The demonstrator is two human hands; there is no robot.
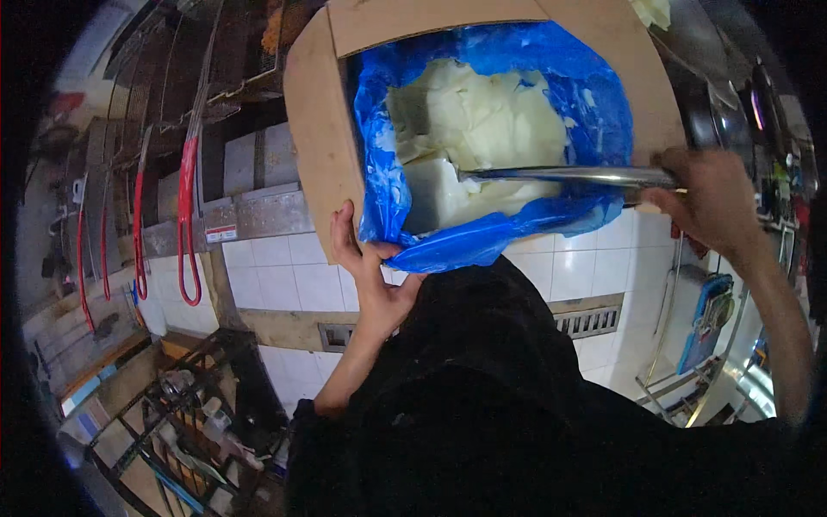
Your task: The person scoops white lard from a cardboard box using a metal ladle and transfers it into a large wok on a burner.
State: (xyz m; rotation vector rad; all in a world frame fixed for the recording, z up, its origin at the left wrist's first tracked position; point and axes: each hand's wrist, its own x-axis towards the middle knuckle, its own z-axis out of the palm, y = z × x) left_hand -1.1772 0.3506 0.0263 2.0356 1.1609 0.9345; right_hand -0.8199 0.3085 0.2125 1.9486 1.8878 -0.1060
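In front of me is an open cardboard box (323, 136) lined with a blue plastic bag (597, 116). A pale yellow-white block of solid fat (497, 116) fills much of the liner, its surface gouged and uneven. My right hand (707, 194) grips the shiny metal handle (581, 174) of a tool. That tool's far end meets the fat beside a smooth-cut chunk, and its head cannot be made out. At the box's near left corner, my left hand (375, 265) pinches the folded edge of the liner. Smears of fat cling to the blue plastic.
Wire fryer baskets with red handles (187, 220) hang at the left. Below them stands a dark metal rack (174, 426) of mixed items. White floor tiles (278, 271) surround a drain grate (588, 320). Blue boards (704, 329) are at the right beside metal shelving.
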